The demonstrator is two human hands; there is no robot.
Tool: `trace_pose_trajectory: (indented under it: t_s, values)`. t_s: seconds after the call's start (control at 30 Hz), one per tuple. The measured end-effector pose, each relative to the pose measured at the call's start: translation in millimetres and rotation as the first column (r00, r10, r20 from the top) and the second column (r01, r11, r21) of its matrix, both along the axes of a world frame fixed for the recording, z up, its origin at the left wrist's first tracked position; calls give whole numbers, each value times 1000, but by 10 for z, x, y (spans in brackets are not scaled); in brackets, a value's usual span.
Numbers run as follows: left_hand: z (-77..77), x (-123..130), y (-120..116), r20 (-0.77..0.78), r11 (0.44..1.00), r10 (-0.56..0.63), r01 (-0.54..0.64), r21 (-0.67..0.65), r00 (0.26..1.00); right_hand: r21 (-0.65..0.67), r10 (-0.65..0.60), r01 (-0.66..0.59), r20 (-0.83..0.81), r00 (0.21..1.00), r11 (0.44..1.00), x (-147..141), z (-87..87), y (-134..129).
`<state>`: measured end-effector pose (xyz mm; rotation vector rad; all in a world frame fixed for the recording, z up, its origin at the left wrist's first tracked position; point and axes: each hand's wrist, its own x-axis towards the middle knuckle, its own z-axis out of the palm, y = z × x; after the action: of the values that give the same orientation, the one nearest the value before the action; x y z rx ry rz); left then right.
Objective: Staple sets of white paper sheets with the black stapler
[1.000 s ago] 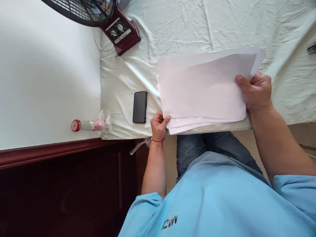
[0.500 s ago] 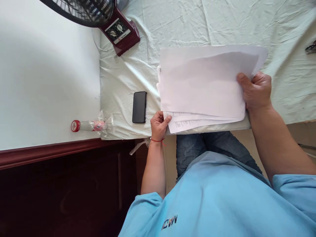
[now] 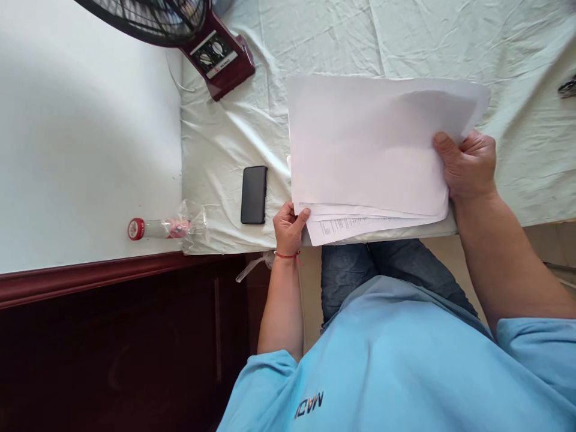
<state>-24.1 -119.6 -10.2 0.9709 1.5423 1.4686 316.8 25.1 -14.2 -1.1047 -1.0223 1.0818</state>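
A stack of paper sheets spans both hands above the cloth-covered table. The top sheet is blank, and lower sheets with printed lines fan out along the near edge. My left hand pinches the near left corner of the sheets, thumb on top. At the right side my right hand grips the stack, thumb on top and the other fingers partly hidden beneath. The far right corner of the paper curves beside that hand.
Left of the papers a black phone lies on the pale green cloth. A red-capped bottle in clear plastic lies farther left. A dark red fan stands at the back left. Keys are at the right edge.
The top sheet's left side has shifted slightly away from me and left. The lowest printed sheet's exposed corner looks separated from my left thumb. My right hand has barely moved.
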Motion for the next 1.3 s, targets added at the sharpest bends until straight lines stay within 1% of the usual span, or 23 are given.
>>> trace_pose_trajectory:
  t_s: [0.1,0.23,0.33,0.4,0.53,0.6,0.73,0.83,0.93,1.03,1.17,1.3]
  values:
    - [0,1,8,-36,1000,-16,15,-13,999,1,2,-2,-4,1000,1000,1,2,1]
    - [6,13,6,-145,999,24,-29,-28,989,-2,-8,8,-33,999,1000,-8,22,-5]
    - [5,5,3,-125,999,36,-38,-15,991,-13,-9,8,-25,1000,1000,-17,45,-11]
    - [4,-11,3,-80,1000,-13,12,-9,997,-8,-18,18,-16,1000,1000,-19,56,-9]
    - [-15,-56,3,-29,987,-160,159,-30,987,15,-42,42,-33,999,999,-13,55,11]
    - [-34,-66,4,-46,983,-175,172,-61,983,15,-44,45,-41,998,999,-11,49,20]
    - [-50,-43,13,-136,995,-85,77,-63,987,23,-47,48,-32,998,999,-16,51,22]
    - [-40,-24,24,-162,999,-30,24,-37,986,40,-40,41,-37,999,998,-23,60,14]
    - [-51,-38,25,-165,999,-7,2,-35,986,37,-24,25,-42,999,999,-28,66,2]
    - [-90,-67,16,-127,999,4,-9,-40,992,19,-21,22,-42,999,1000,-28,68,-7]
    - [-135,-79,6,-86,1000,6,-6,3,996,8,-18,18,-55,998,1000,-25,70,-10]
    - [-135,-64,1,-54,1000,-3,4,12,999,-8,-16,16,-75,997,1000,-31,76,-12]
